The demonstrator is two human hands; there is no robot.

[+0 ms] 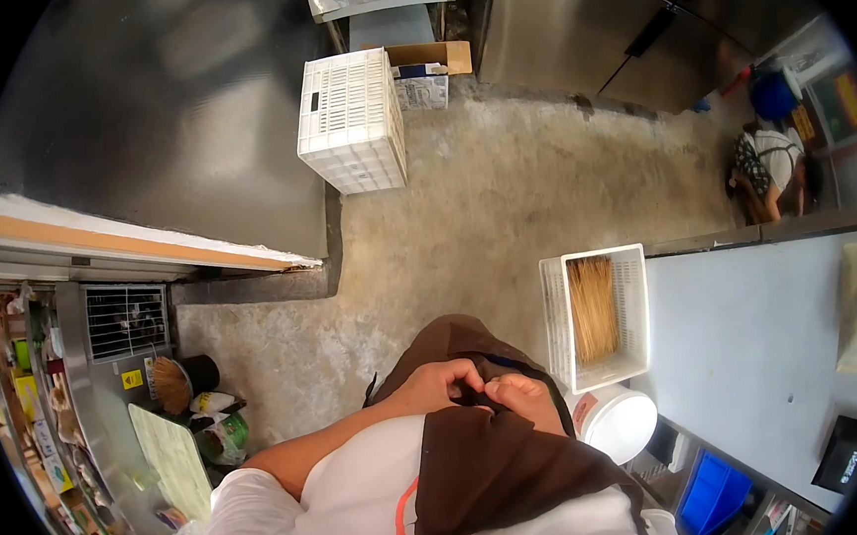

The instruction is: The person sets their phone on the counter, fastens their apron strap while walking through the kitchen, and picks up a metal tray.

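Observation:
Both my hands are in front of my waist, close together at the dark brown apron [492,472]. My left hand [444,384] has its fingers curled and pinched at the apron's dark cloth. Beside it, my right hand [519,398] is also closed, its thumb and fingers pressed together near the same fold. What lies between the fingertips is too small to make out. To the right of my hands stands a white plastic crate [636,318] holding a bundle of thin wooden sticks [592,308].
A white lidded bucket [623,426] stands below the crate, beside a grey tabletop [741,335]. Ahead are a white slotted crate [348,104] and a cardboard box [444,56]. A person [774,164] crouches at the far right. Steel cabinets [580,18] line the back.

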